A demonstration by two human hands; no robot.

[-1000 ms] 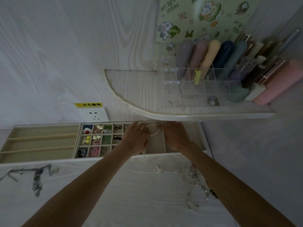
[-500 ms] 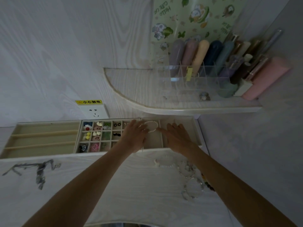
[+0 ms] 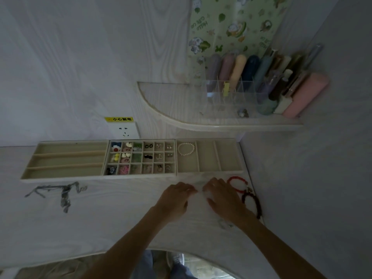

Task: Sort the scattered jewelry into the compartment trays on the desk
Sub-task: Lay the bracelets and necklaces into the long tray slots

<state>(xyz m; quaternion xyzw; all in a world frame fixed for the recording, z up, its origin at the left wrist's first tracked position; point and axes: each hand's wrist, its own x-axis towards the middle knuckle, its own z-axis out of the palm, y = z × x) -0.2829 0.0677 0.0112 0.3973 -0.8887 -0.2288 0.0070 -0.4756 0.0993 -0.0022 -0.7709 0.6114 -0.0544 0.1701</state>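
Now the pearl bracelet [image 3: 186, 149] lies released in the leftmost compartment of the right-hand tray [image 3: 229, 171], at its far end, where half a second ago both hands were still over it; both hands have since pulled back out of the tray onto the desk [image 3: 100, 214] just in front of it. Left hand [image 3: 174, 200] and right hand [image 3: 222, 198] sit knuckles-up, fingertips nearly meeting over a blurry pale item; fingers curl down as if pinching it, but whether either actually holds it can't be told. The pearl bracelet is well apart from both hands, beyond them. A red bracelet [image 3: 237, 184] lies just right of the right hand, a dark bead bracelet [image 3: 254, 204] nearer along the wrist, a clear one [image 3: 226, 224] partly under the forearm. The small-grid tray [image 3: 138, 158] holds earrings and charms; the long-slot tray [image 3: 66, 160] sits leftmost.
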